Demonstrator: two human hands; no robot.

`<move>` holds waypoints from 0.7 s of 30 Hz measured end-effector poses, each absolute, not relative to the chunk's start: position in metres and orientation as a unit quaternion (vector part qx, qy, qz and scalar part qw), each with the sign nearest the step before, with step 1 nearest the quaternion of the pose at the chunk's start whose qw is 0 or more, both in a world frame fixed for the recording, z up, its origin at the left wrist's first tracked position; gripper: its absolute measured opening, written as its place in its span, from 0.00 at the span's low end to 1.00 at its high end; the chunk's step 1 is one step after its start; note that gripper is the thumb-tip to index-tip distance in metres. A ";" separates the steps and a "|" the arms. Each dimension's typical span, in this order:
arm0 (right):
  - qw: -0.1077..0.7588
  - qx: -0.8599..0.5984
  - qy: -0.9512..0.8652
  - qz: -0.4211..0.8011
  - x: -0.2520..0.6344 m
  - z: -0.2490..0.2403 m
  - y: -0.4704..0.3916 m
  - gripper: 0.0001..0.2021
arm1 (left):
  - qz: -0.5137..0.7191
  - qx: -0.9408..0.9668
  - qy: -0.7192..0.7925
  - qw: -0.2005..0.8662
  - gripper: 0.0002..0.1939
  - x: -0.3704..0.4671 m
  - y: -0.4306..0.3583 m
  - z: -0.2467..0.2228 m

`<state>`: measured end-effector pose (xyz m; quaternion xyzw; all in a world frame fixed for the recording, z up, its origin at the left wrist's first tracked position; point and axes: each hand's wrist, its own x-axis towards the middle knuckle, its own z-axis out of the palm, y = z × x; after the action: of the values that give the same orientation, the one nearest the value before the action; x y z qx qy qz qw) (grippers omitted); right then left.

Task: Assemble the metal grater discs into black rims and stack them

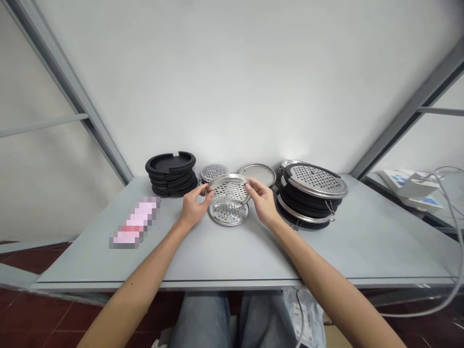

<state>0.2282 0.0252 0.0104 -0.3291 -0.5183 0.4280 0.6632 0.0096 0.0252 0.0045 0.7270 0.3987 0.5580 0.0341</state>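
Both my hands hold a round metal disc (229,186) with rows of slotted holes, probably a grater disc, tilted above the table. My left hand (194,207) pinches its left edge, thumb in front. My right hand (264,202) grips the right edge the same way. Just below lies a second shiny perforated disc (230,218), partly covered by the held one. Behind the hands are a grey disc with a raised pattern (213,171) and a plain, rimmed metal plate (259,172).
Black notched rings (170,175) are stacked at the left. On the right stands a taller pile of black rings and metal discs (313,186) with wire clasps. A blurred pink item (136,224) lies front left. White boxes (416,186) and a cable (451,212) are far right.
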 end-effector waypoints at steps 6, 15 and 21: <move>0.661 -0.325 -0.416 0.533 0.233 0.019 0.024 0.19 | 0.478 0.792 0.376 0.045 0.51 0.008 0.019 0.009; 0.587 -0.342 -0.339 0.650 0.236 0.016 0.026 0.19 | 0.362 0.849 0.380 0.064 0.62 0.011 0.017 0.006; 0.558 -0.367 -0.399 0.628 0.238 0.005 0.031 0.19 | 0.321 0.868 0.374 0.054 0.66 0.009 0.015 0.010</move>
<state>0.2382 0.0310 0.0050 -0.3666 -0.3991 0.6283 0.5582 0.0088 0.0146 0.0097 0.8684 0.3740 0.3210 0.0540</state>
